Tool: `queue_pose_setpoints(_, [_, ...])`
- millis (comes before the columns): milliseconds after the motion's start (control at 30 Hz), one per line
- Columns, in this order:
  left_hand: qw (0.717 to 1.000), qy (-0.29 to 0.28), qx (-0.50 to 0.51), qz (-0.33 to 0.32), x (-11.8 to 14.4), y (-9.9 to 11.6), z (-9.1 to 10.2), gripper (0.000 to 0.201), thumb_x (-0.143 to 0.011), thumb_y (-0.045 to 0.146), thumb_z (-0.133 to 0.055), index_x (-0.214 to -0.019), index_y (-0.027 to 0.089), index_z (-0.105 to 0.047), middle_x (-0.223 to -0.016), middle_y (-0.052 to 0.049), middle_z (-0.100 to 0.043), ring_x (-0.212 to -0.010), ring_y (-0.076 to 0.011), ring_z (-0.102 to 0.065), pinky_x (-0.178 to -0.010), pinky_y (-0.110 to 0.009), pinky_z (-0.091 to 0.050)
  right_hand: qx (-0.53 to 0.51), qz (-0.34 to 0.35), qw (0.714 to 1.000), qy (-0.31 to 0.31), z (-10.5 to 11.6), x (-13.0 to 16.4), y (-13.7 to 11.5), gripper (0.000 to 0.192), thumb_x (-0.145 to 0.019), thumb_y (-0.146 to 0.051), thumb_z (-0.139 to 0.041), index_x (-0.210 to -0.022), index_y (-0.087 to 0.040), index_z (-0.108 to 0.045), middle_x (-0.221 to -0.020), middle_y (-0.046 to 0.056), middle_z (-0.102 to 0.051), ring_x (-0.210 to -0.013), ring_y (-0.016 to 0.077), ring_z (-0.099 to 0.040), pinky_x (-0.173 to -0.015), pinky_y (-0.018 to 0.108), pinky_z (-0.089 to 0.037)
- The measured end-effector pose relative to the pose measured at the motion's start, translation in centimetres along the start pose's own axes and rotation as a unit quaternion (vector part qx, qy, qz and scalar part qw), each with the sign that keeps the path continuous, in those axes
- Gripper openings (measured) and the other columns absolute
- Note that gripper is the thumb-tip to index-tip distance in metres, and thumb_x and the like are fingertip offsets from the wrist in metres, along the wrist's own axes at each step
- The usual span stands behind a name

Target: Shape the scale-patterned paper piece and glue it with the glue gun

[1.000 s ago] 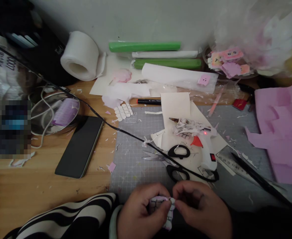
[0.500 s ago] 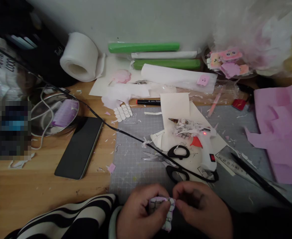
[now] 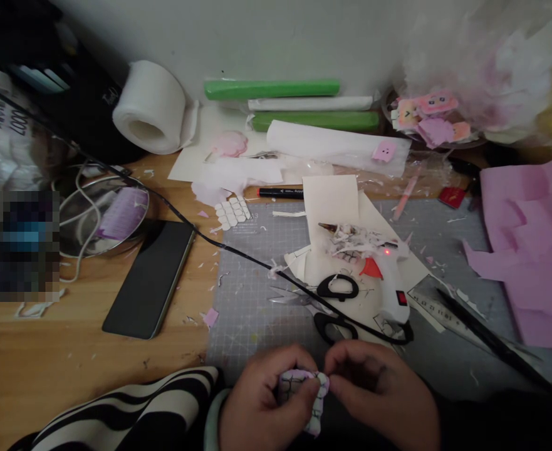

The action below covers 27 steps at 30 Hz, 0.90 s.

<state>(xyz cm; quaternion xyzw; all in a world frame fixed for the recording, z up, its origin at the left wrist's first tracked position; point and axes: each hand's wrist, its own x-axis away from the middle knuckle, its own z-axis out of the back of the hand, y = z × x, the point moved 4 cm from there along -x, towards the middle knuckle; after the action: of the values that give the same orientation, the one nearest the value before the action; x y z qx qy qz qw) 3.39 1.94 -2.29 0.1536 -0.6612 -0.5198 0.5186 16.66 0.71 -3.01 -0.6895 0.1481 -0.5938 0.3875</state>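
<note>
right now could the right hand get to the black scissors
Probably yes. The scissors lie just beyond the right hand on the grey mat, nothing between. But both hands pinch the small paper piece, and a black cord crosses the handles.

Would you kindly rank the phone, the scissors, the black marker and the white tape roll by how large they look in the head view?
1. Phone, largest.
2. White tape roll; it sits farther from the camera, so its place against the phone is unsure.
3. Scissors.
4. Black marker, smallest.
</note>
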Motion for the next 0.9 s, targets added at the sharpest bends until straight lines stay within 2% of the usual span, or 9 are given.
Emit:
queue_pose_setpoints(467, [0.999, 0.020, -0.040, -0.021, 0.02, 0.25, 0.06, 0.013, -0.073, 0.016, -0.048, -0.061, 0.016, -0.053, -0.053, 0.003, -0.045, -0.053, -0.0105, -0.042, -0.051, -0.020, -0.034, 0.003, 0.003, 1.000, 0.003, -0.06, -0.02, -0.05, 0.007, -0.063, -0.021, -0.054, -0.065, -0.015, -0.058, -0.053, -0.004, -0.046, -0.051, 0.0073, -0.041, -0.047, 0.017, -0.032])
queue_pose_setpoints(900, [0.996, 0.005, -0.081, -0.025, -0.03, 0.50, -0.02, 0.013, -0.072, 0.019, -0.046, -0.061, 0.015, -0.052, -0.053, 0.002, -0.047, -0.052, -0.0111, -0.043, -0.052, -0.021, -0.033, 0.016, -0.003, 1.000, 0.017, -0.40, -0.22, -0.20, 0.005, -0.058, -0.020, -0.049, -0.060, -0.016, -0.053, -0.051, -0.004, -0.046, -0.049, 0.0080, -0.042, -0.046, 0.018, -0.033])
